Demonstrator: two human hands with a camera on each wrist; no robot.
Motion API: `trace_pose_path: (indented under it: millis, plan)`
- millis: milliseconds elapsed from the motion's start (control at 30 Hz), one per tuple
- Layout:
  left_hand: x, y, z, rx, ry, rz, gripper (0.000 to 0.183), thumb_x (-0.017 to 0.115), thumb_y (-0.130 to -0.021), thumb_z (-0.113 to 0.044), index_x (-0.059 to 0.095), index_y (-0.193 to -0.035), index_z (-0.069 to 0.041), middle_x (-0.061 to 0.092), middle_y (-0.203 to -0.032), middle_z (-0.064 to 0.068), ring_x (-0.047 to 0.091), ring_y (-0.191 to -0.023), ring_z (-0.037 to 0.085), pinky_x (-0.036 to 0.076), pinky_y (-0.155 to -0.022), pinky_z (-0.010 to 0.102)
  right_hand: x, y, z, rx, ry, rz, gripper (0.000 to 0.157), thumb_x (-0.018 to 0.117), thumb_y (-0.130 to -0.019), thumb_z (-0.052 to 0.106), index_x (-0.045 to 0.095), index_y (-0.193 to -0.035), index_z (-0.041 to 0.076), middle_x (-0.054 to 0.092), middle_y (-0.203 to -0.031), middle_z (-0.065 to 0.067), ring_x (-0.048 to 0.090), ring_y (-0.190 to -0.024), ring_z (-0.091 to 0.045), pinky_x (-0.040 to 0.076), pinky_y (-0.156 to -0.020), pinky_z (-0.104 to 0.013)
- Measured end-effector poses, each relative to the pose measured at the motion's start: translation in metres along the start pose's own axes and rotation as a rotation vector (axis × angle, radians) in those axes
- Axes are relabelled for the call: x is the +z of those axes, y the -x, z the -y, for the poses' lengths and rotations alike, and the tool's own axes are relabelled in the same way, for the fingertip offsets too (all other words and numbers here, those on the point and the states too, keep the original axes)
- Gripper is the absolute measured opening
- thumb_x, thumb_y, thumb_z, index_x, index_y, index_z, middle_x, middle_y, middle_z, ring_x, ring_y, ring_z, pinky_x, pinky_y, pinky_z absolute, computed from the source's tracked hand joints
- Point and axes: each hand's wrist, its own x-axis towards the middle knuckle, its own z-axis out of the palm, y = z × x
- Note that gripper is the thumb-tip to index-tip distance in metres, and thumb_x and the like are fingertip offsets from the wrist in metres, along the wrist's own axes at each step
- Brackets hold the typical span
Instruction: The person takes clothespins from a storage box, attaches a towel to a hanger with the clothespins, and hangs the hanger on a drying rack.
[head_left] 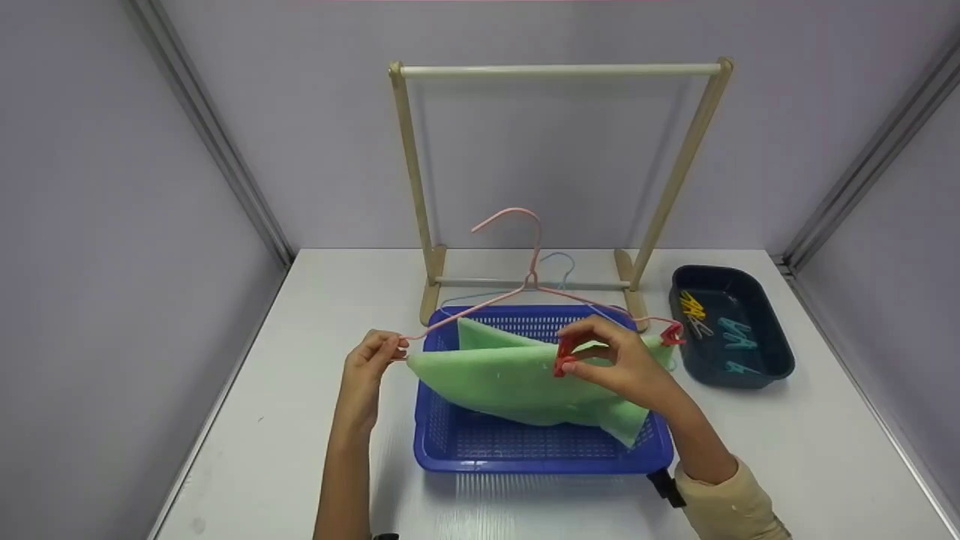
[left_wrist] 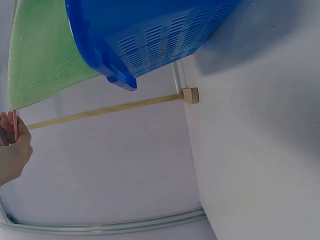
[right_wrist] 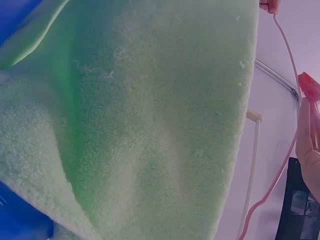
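Observation:
A pink hanger (head_left: 480, 306) stands upright above a blue basket (head_left: 544, 466), its hook free. My left hand (head_left: 365, 364) pinches the hanger's left end, beside the left corner of a light green towel (head_left: 502, 382). The towel hangs along the hanger's lower part and droops into the basket. One red clothespin (head_left: 673, 334) sits at the towel's right corner on the hanger. Between thumb and fingers, my right hand (head_left: 622, 364) pinches another red clothespin (head_left: 561, 358) in front of the towel's upper edge; in the right wrist view this clothespin (right_wrist: 310, 86) appears apart from the cloth.
Behind the basket stands a wooden rack with a white top bar (head_left: 559, 70). A light blue hanger (head_left: 570, 262) lies between rack and basket. At right, a dark tray (head_left: 772, 360) contains yellow clothespins (head_left: 691, 306) and several teal ones (head_left: 737, 335).

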Motion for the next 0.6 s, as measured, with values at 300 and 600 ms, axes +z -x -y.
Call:
trace_pose_path:
  millis: [300,600]
  plan:
    - [0.0001,0.0005,-0.0008,-0.005,-0.002,-0.001,0.016,0.052,-0.094,-0.006,0.063,-0.085,0.001,0.053,-0.085,0.004,0.052,-0.082,0.017,0.041,-0.081,0.031,0.0019,-0.0014,0.0011,-0.003,0.016,-0.003,0.030,0.063,-0.083,-0.006,0.055,-0.112,-0.006,0.056,-0.099,-0.018,0.057,-0.093,-0.031,0.048,-0.082,-0.043]
    - [-0.0008,0.0011,-0.0010,-0.009,-0.009,-0.007,0.016,0.052,-0.093,-0.006,0.062,-0.084,0.000,0.053,-0.085,0.005,0.053,-0.083,0.022,0.041,-0.081,0.032,0.0030,-0.0017,-0.0074,0.004,0.002,-0.002,0.031,0.063,-0.083,-0.006,0.055,-0.112,-0.005,0.056,-0.101,-0.017,0.057,-0.094,-0.031,0.047,-0.082,-0.043]
